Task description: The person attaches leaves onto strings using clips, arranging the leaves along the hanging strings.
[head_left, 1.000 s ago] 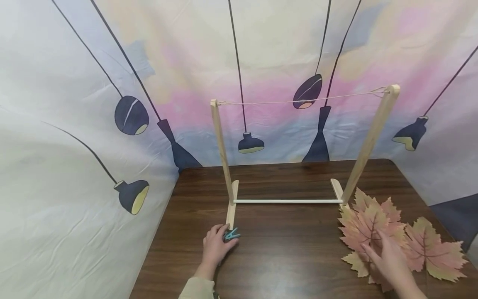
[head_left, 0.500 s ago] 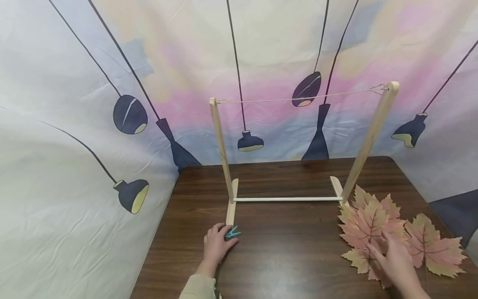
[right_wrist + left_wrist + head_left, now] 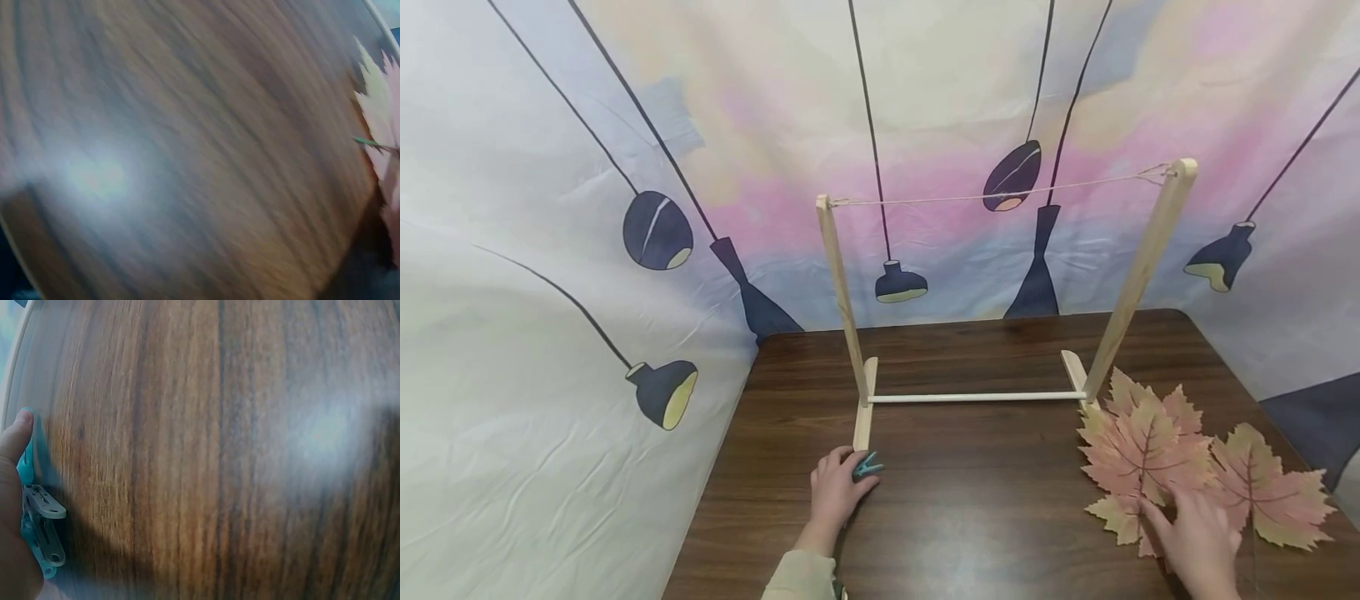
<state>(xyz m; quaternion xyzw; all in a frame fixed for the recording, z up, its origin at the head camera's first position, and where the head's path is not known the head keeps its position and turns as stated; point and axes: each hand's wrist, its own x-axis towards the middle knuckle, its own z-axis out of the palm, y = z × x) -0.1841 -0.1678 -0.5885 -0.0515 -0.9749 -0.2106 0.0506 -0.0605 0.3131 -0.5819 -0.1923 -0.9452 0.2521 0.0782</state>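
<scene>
My left hand (image 3: pixel 835 492) is low over the table at the left foot of a wooden frame, its fingers and thumb around a teal clothespin (image 3: pixel 867 465). In the left wrist view, grey clothespins (image 3: pixel 45 515) and teal ones lie under the thumb and palm. My right hand (image 3: pixel 1198 533) rests on a pile of pink and yellow artificial maple leaves (image 3: pixel 1142 442), thumb and index finger apart. Its fingertips are partly hidden. At the right wrist view's edge shows one leaf (image 3: pixel 381 112) with a green stem tip; the hand itself is outside that view.
The frame has two wooden posts (image 3: pixel 1138 283), a string (image 3: pixel 955 200) tied between their tops and a white rod (image 3: pixel 977 397) low down. Another maple leaf (image 3: pixel 1255 483) lies at the right. Behind the brown table (image 3: pixel 970 483) hangs a cloth (image 3: pixel 940 100) printed with lamps.
My right hand has shifted slightly right and down over the leaves, its fingers bending more. The left hand stays at the clothespins. The head view has drifted slightly.
</scene>
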